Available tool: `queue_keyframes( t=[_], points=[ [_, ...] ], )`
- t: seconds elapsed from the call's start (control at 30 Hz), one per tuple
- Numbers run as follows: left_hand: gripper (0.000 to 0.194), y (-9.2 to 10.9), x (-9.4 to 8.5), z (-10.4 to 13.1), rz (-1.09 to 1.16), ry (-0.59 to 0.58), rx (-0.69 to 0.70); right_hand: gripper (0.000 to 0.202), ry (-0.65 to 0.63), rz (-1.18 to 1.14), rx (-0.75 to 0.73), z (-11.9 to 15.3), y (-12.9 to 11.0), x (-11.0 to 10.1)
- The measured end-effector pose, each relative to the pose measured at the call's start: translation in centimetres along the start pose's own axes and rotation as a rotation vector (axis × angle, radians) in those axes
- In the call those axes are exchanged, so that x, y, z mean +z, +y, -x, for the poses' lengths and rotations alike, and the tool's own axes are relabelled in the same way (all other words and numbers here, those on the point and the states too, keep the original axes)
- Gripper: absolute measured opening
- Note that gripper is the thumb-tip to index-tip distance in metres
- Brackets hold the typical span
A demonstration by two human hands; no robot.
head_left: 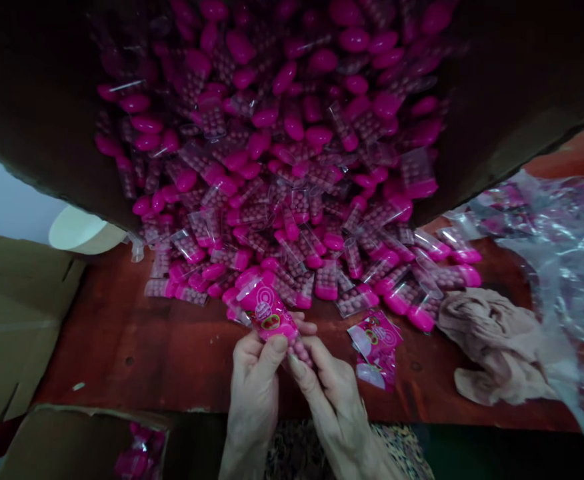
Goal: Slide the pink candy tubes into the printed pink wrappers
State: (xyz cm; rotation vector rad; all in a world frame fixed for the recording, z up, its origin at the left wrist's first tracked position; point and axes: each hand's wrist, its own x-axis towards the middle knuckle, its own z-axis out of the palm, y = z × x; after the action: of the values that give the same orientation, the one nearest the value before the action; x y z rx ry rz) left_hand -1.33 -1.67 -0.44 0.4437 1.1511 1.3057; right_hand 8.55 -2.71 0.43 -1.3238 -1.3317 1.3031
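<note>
A pink printed sleeve [267, 308] covers the upper part of a clear container of small pink balls [301, 353], held tilted above the table's front part. My left hand [256, 377] is closed round the sleeve's lower left side, thumb on top. My right hand [328, 387] grips the lower end of the container, its thumb and fingers pressed on it. Behind them lies a large heap of clear containers with pink caps [292, 220]. Several flat pink sleeves [376, 340] lie on the red-brown table [182, 360], to the right of my hands.
A crumpled beige cloth [492, 340] and clear plastic bags [567, 267] lie at the right. Dark box walls [502, 87] flank the heap. At the lower left is an open cardboard box [72, 440] with pink items inside. A white round container [85, 230] stands at the left.
</note>
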Motion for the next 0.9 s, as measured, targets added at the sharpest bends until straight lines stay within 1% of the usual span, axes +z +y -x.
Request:
queue_keyframes(
  t=[0.1, 0.2, 0.27, 0.33, 0.4, 0.53, 0.63, 0.73, 0.83, 0.9],
  points=[
    [0.019, -0.2, 0.1, 0.5, -0.04, 0.019, 0.007, 0.021, 0.006, -0.021, 0.027, 0.0, 0.1, 0.0],
    [0.022, 0.2, 0.3, 0.9, -0.022, 0.046, 0.019, 0.023, -0.058, -0.046, 0.026, 0.0, 0.4, -0.3],
    [0.022, 0.5, 0.5, 1.1, 0.007, 0.087, 0.038, 0.024, -0.087, -0.064, 0.023, -0.1, 0.5, -0.3],
    [0.021, 0.7, 0.7, 1.1, 0.033, 0.142, 0.064, 0.024, -0.071, -0.064, 0.03, -0.1, 0.6, -0.1],
    [0.02, 0.5, 1.0, 1.0, 0.06, 0.171, 0.079, 0.024, -0.039, -0.054, 0.035, -0.1, 0.6, 0.3],
    [0.021, -0.2, 1.4, 1.2, 0.103, 0.157, 0.05, 0.025, 0.002, -0.047, 0.02, -0.1, 0.8, 0.9],
    [0.021, -0.3, 1.5, 1.5, 0.107, 0.181, 0.038, 0.024, 0.012, -0.056, 0.027, 0.0, 0.9, 0.9],
    [0.021, 0.1, 1.4, 1.5, 0.116, 0.216, 0.037, 0.025, -0.028, -0.038, 0.057, 0.1, 0.8, 0.6],
    [0.022, 0.6, 0.9, 1.1, 0.084, 0.237, 0.092, 0.026, -0.087, -0.056, 0.068, 0.0, 0.4, 0.4],
    [0.018, 0.6, 0.6, 0.8, 0.056, 0.235, 0.135, 0.025, -0.09, -0.097, 0.06, -0.1, 0.3, 0.4]
  ],
)
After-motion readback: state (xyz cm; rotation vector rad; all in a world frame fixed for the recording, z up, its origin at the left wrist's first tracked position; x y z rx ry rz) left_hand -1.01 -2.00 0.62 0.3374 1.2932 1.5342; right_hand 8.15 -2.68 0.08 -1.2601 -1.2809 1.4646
